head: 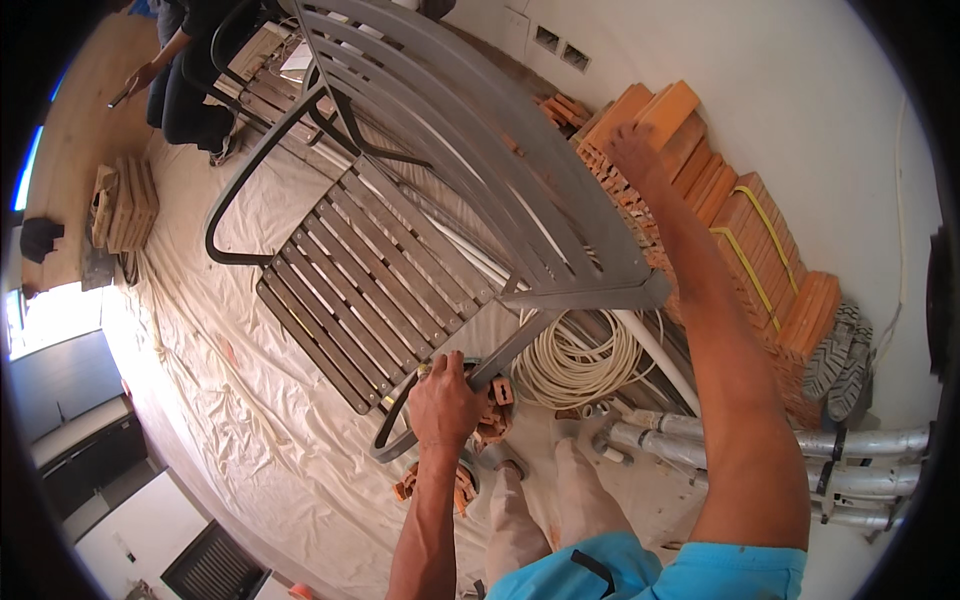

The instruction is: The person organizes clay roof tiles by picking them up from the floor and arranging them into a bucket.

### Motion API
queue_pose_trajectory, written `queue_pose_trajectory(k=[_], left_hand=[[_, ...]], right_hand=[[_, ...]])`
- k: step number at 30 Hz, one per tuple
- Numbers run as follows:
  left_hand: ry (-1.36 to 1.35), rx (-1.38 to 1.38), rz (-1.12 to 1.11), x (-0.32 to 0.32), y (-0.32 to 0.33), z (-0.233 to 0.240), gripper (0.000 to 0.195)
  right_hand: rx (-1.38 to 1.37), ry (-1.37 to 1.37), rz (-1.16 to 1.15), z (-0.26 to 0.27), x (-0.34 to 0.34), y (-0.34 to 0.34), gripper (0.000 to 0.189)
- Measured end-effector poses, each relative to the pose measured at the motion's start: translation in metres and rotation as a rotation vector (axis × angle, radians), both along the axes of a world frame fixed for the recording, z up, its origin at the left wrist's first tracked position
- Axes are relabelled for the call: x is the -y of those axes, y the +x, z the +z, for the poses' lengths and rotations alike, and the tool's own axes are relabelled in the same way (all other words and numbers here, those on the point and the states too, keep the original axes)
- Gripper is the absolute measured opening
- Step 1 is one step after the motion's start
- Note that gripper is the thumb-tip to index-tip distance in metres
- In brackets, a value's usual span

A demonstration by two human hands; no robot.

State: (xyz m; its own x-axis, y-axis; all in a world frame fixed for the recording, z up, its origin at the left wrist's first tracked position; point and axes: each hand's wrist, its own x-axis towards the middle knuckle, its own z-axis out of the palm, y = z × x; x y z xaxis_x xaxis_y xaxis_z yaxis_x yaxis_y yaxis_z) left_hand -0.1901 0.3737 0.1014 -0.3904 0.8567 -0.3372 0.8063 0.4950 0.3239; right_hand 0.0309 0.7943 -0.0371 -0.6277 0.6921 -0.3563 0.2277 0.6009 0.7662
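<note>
A slatted chair [375, 277] with a grey metal frame stands tilted in front of me. My left hand [446, 405] is closed around its near armrest. Beyond the curved backrest, my right hand [630, 154] is at the top of a stack of orange hollow clay bricks [615, 120], by a loose orange brick [667, 116]; whether its fingers grip anything is unclear. Below my left hand stand containers of broken brick pieces [495, 420].
Coiled cable [577, 360] and a white pipe [660, 360] lie right of the chair. Metal-coloured pipes [862, 476], strapped bricks [757, 247] and shoes [832, 360] line the wall. A wrinkled drop cloth [225, 375] covers the floor. Another person [195, 97] is at upper left near a second chair [270, 94].
</note>
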Motion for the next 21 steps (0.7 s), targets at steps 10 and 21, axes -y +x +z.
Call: queue_pose_trajectory(k=[10,21], left_hand=[[-0.011,-0.002,0.004,0.0,0.0,-0.001,0.04],[-0.042,0.014,0.019,-0.002,0.001,0.001,0.038]], right_hand=[[0.032,0.024,-0.012,-0.013,-0.01,-0.007,0.046],[0.066,0.049,-0.024,-0.037,-0.027,-0.006,0.028]])
